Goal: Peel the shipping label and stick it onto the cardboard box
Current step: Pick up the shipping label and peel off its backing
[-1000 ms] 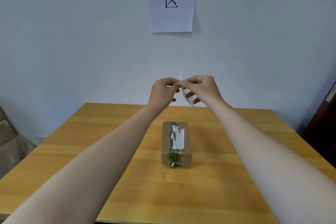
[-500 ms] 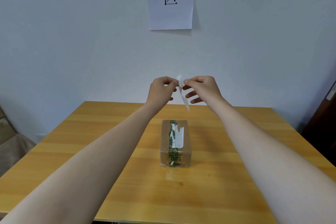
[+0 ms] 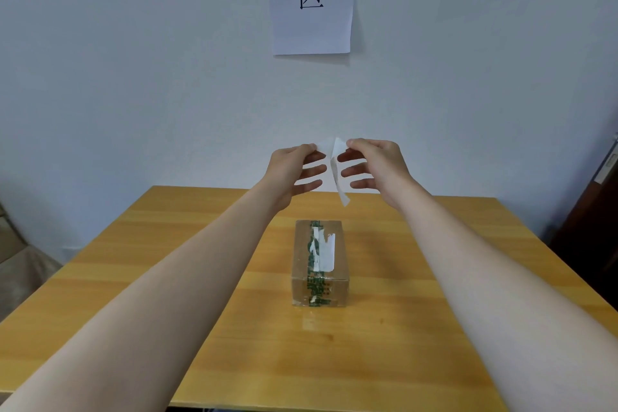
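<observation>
The box (image 3: 320, 261) sits mid-table (image 3: 167, 311), taped, with white scraps on top. Above and beyond it, the left hand (image 3: 294, 170) and right hand (image 3: 374, 167) each pinch a top corner of the label (image 3: 336, 164), its layers splitting apart.

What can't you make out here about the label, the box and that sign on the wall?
Head view only:
- Shipping label: seen nearly edge-on, so no print shows; which layer is the backing is unclear.
- Cardboard box: green tape lettering too small to read; far sides hidden.
- Wall sign: top characters cut off by the frame edge.
- Left hand and right hand: pinching fingertips cover the label's corners.
</observation>
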